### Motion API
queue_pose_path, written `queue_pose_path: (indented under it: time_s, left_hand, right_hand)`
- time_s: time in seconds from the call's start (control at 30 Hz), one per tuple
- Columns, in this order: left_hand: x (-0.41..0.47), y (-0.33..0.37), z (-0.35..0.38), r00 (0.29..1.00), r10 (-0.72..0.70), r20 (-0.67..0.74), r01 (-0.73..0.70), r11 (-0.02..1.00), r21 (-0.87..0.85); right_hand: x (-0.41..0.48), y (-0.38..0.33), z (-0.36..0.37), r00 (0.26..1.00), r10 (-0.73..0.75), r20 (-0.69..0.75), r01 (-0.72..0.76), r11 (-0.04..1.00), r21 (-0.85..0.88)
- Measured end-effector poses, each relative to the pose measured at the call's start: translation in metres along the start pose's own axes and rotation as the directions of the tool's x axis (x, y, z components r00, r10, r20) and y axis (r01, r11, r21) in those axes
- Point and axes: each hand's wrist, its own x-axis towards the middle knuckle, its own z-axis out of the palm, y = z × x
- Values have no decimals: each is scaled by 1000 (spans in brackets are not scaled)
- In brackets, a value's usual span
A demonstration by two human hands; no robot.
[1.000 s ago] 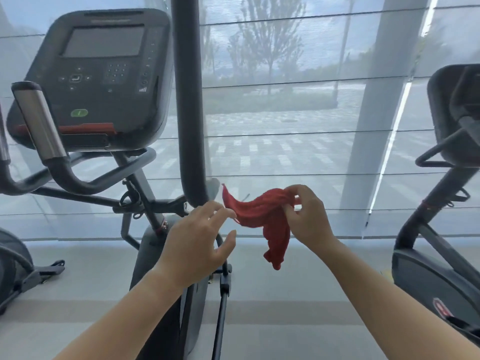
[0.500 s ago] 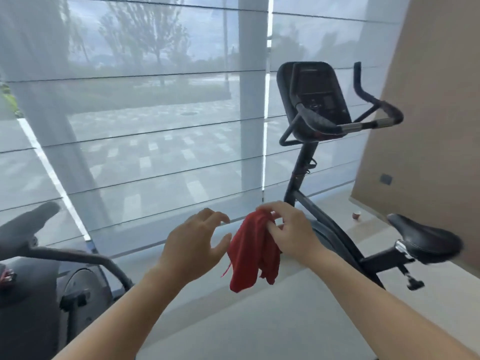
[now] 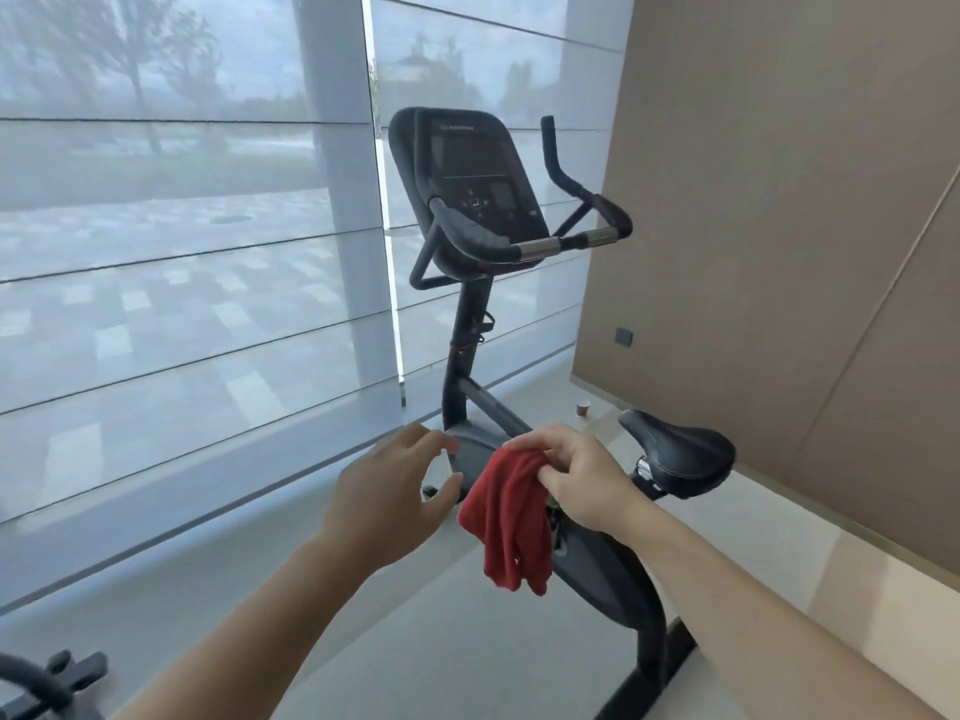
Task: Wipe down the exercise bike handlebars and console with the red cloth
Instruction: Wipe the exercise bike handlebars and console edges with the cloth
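the left hand (image 3: 387, 498) hovers empty with its fingers loosely spread, just beside the red cloth (image 3: 511, 527). the cloth hangs limp from a pinch of the right hand (image 3: 582, 480), near the bike's frame. soft and light, it should bunch easily, and is probably best gathered into a pad against the palm. farther off, the console (image 3: 467, 184) and handlebars (image 3: 540, 246) stand untouched. part of the bars is hidden behind the console, and its buttons are too blurred to read.

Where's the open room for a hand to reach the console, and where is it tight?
Open: above the handlebars, across the upper half of the console, and between seat and handlebars. Tight: the console bottom, where the handlebars cross it.
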Motion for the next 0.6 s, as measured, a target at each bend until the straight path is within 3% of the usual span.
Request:
queue_pose_path:
  time_s: [0.2, 0.37, 0.6]
  left_hand:
    - [50, -20, 17, 1000, 12, 19, -12, 1000, -2]
    - [108, -55, 25, 998, 55, 31, -54, 998, -20]
    - [206, -124, 15, 989, 134, 67, -132, 990, -40]
  right_hand:
    - [44, 4, -7, 997, 23, -78, -20, 999, 43]
    - [112, 8, 6, 974, -3, -227, 0, 1000, -12]
    - [222, -14, 14, 966, -36, -257, 56, 996, 71]
